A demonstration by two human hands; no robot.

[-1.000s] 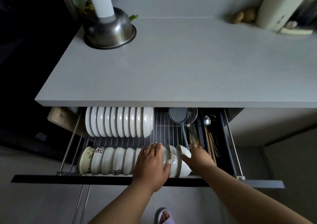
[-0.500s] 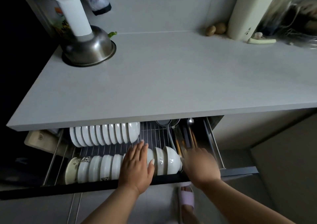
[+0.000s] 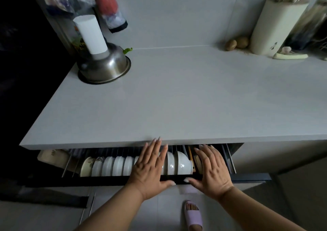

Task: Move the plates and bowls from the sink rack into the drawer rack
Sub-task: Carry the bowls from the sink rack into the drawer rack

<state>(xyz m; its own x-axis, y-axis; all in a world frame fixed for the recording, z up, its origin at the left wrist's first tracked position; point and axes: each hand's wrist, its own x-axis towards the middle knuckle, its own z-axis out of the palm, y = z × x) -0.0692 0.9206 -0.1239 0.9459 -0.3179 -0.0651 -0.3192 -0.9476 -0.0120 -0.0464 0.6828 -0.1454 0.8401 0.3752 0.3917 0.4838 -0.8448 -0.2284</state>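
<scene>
The drawer rack now shows less of itself than half a second ago: the back row of upright plates has slid out of sight under the countertop, and only the front row of bowls remains visible, standing on edge side by side between the dark wires. The bowls are glossy white and rounded, with a cream-coloured one at the left end of the row; the rightmost bowl bulges toward the utensil section.

The left hand lies flat over the right part of that row, fingers straight and spread, fingertips reaching up to the countertop edge, thumb stretched along the dark drawer front. Earlier it sat lower on the bowls with fingers closer together. The right hand, which was hovering blurred beside the drawer, now also spreads flat with straight fingers, covering the utensil section just right of the last bowl, its thumb on the drawer front and nearly meeting the left thumb. Neither hand grips anything.

Wooden handles show between the hands. On the matte grey countertop sit an upturned steel bowl with a white cylinder on it, two potatoes and a cream knife block. A foot in a lilac slipper stands on the floor below.
</scene>
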